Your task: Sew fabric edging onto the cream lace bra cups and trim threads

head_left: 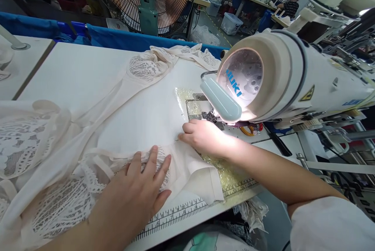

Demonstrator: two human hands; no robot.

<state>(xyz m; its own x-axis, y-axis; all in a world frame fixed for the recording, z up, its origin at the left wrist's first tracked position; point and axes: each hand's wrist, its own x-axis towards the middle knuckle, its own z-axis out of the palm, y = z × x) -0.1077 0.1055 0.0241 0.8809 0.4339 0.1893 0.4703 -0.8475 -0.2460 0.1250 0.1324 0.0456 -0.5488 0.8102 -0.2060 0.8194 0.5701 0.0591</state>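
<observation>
Cream lace fabric (43,153) lies under the flat, open left hand (140,192); curled right hand (202,137) pinches its edge.

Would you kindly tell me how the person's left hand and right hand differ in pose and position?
The left hand lies flat with fingers spread, while the right hand is curled, fingertips at the edge of the cream fabric. The left hand rests on lace near the ruler strip; the right hand sits close under the sewing machine, brightly lit. Both touch the same fabric.
</observation>
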